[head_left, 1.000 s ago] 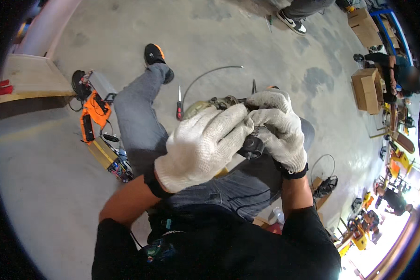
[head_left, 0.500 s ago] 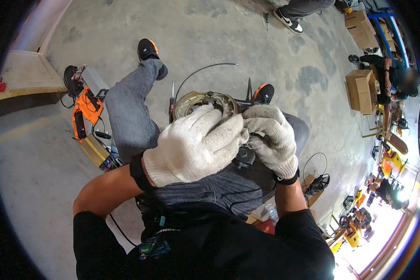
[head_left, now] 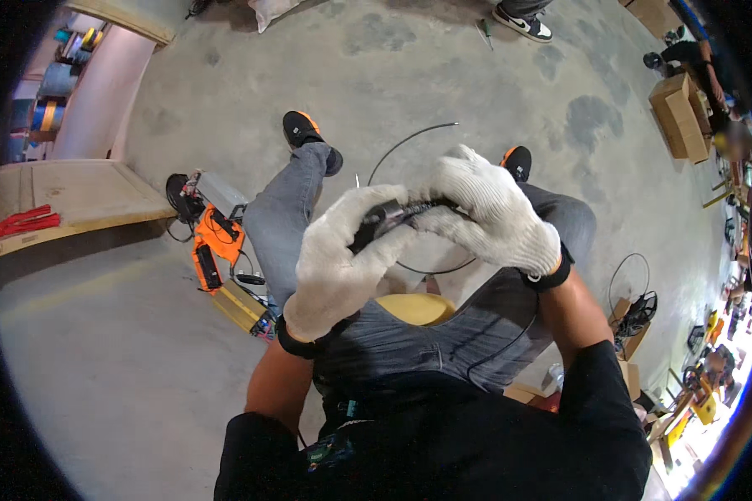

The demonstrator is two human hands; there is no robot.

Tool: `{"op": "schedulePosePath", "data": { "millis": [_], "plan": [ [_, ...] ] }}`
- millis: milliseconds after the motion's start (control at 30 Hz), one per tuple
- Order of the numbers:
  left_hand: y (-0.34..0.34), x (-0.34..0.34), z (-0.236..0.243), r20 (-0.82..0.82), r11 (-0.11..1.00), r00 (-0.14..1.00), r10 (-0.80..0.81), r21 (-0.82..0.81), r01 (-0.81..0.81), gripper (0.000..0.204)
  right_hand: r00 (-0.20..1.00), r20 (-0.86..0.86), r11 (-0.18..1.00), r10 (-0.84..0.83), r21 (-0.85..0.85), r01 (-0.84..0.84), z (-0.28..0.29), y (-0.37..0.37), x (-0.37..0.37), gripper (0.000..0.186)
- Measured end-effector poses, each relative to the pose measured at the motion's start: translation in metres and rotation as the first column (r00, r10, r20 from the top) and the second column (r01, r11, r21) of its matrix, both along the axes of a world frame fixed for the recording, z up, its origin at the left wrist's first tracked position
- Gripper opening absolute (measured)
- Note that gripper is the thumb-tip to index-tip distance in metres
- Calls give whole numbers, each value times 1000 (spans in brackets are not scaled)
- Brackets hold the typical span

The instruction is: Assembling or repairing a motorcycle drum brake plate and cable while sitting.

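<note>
Both my hands wear white knit gloves and are raised over my lap, closed on a dark mechanical part (head_left: 378, 219). My left hand (head_left: 332, 263) grips its left end, with the thumb underneath. My right hand (head_left: 486, 215) wraps its fingers over the right end, close to the left fingertips; much of the part is hidden by them. A thin black cable (head_left: 405, 142) arcs out beyond the hands, and another stretch loops below them. A yellow seat (head_left: 414, 309) shows between my thighs.
Left are a wooden bench (head_left: 75, 188) with red objects (head_left: 25, 221), orange equipment (head_left: 215, 238) and a gold box (head_left: 236, 305). A screwdriver (head_left: 485, 33) lies near another person's shoe (head_left: 522, 23). Right are a cardboard box (head_left: 677, 117), a crouching co-worker (head_left: 693, 58) and loose cables (head_left: 635, 317).
My hands have turned, showing more of the dark part between them. The round metal housing seen earlier has left sight. The view has shifted, bringing the doorway at the left in.
</note>
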State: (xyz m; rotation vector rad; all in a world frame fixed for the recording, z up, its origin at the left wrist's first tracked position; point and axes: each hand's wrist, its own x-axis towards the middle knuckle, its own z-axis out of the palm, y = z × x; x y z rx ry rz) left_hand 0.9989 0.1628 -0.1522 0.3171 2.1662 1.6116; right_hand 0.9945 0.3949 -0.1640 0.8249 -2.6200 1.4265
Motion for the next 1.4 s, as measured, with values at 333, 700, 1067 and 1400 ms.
{"op": "schedulePosePath", "data": {
  "millis": [333,700,1067,1400],
  "plan": [
    [-4,-1,16,38,991,990,133,16,-134,37,985,140,976,101,-208,-71,-3,-14,-11,22],
    [9,9,8,66,975,987,144,162,-153,41,988,94,936,123,-342,-84,-11,-8,-5,15],
    [13,17,-2,16,968,988,152,200,-153,42,997,32,942,74,-329,-59,-9,1,-4,11],
    [18,17,-9,-103,954,983,149,276,-115,40,921,386,886,57,-444,132,0,8,-4,15]
  ]
}}
